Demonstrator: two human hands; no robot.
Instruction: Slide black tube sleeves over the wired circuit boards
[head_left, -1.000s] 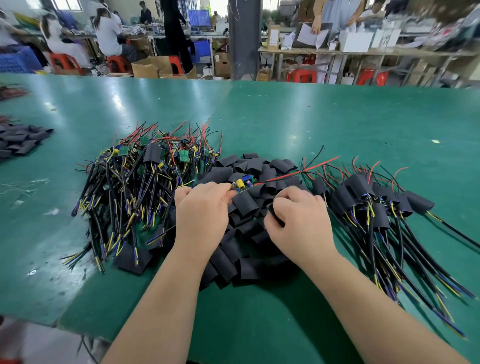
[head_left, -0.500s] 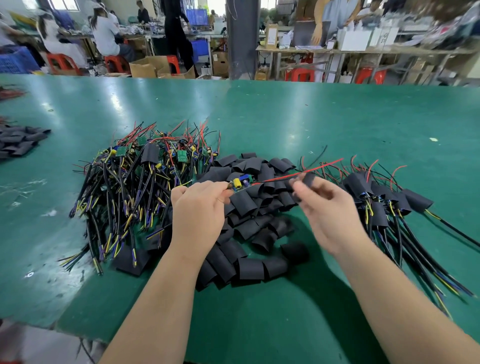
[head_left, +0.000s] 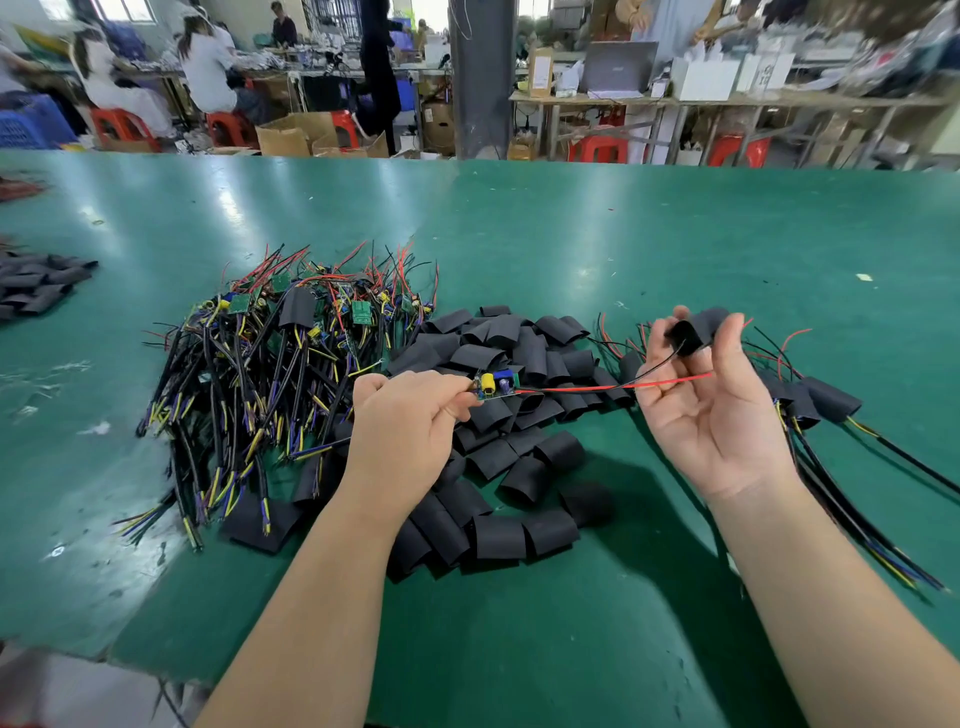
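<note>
Head view: what is held by the left hand (head_left: 400, 441)?

— A small circuit board (head_left: 496, 385) is pinched by one end between thumb and curled forefinger, above the loose pile of sleeves (head_left: 498, 467) on the green table (head_left: 623, 249).

— And by the right hand (head_left: 711, 415)?

— One black tube sleeve (head_left: 696, 330) is pinched at the fingertips, palm turned up, the remaining fingers half open. It is raised to the right of the board and kept apart from it.

— How are the two joined?

— A red wire (head_left: 597, 385) is stretched from the board across the right fingers; a black wire (head_left: 654, 366) is led up to the sleeve's mouth. Whether it has entered cannot be told.

— What else is laid out?

— A heap of bare wired boards (head_left: 280, 364) is seen at left, and sleeved boards (head_left: 826, 400) at right, behind the right hand.
</note>
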